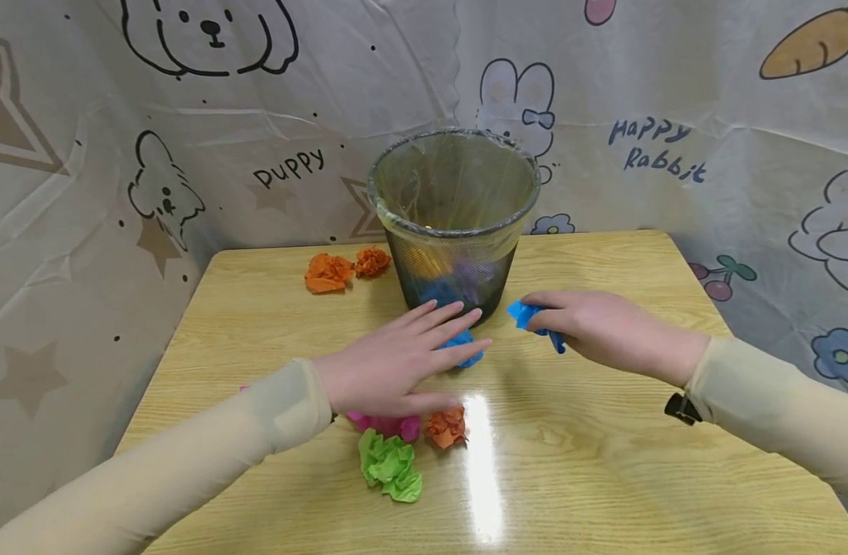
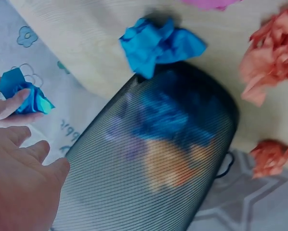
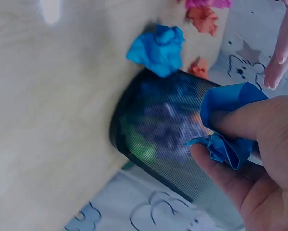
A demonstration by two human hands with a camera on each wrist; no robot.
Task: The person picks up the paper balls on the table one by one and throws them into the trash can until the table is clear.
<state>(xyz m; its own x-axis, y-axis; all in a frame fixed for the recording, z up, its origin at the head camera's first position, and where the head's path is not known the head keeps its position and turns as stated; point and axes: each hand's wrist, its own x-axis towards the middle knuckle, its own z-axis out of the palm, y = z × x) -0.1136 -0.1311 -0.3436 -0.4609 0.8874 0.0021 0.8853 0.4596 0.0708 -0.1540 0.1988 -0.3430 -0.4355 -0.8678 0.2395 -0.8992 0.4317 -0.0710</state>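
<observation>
Head view: right hand (image 1: 604, 331) pinches a blue scrap (image 1: 524, 312) between thumb and fingers, just right of the bin (image 1: 459, 232), outside it and below rim height. Left hand (image 1: 396, 362) flat, fingers straight and spread, grasping nothing, over the blue ball (image 1: 460, 339) on the table (image 1: 604, 478) at the bin's front. Pink paper (image 1: 382, 426), red ball (image 1: 446, 428) and green ball (image 1: 391, 466) lie nearer the wearer; two orange balls (image 1: 329, 274) left of the bin. Risk, my read: lift the scrap too low and it clips the rim or snags the liner (image 1: 496, 240), then drops outside.

Left wrist view: left fingers extended, none curled on anything. Blue ball sits right by the bin's base. A careless left-hand sweep could bump the bin or send the ball rolling.

Right wrist view: thumb on one side of the scrap, fingers on the other, top flap flaring loose. Pinch looks light to me; relax early and it falls short. Mesh blurs the contents: green, purple, blue, probably more paper, can't count. If the pile's springy, a tossed piece might bounce.
</observation>
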